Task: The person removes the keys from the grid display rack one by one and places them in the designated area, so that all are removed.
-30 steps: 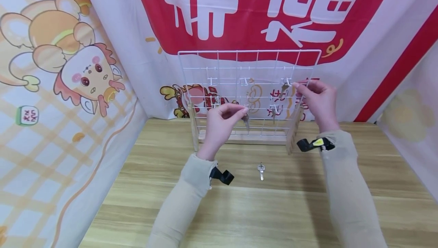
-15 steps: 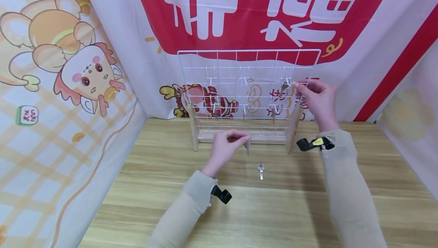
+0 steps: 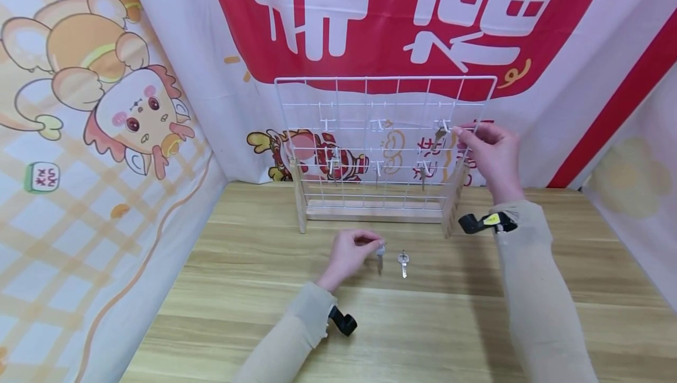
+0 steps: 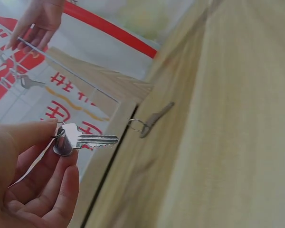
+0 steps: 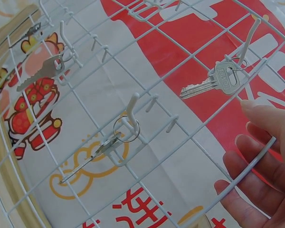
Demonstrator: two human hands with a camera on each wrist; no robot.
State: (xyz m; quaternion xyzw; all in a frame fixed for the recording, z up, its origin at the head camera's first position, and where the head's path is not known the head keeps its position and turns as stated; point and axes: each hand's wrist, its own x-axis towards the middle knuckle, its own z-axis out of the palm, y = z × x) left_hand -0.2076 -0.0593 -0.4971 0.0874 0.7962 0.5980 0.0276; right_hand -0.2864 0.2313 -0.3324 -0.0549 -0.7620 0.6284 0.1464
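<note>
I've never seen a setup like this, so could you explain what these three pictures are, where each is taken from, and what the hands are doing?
No machine here: a person wears three cameras. The head view looks down on a wooden table. On it stands a white wire rack with hooks; several keys hang there. The left hand pinches a silver key, shown close in the left wrist view, just above the table. Another key lies beside it. The right wrist view shows the right hand with its fingertips on the rack, next to a hanging key.
</note>
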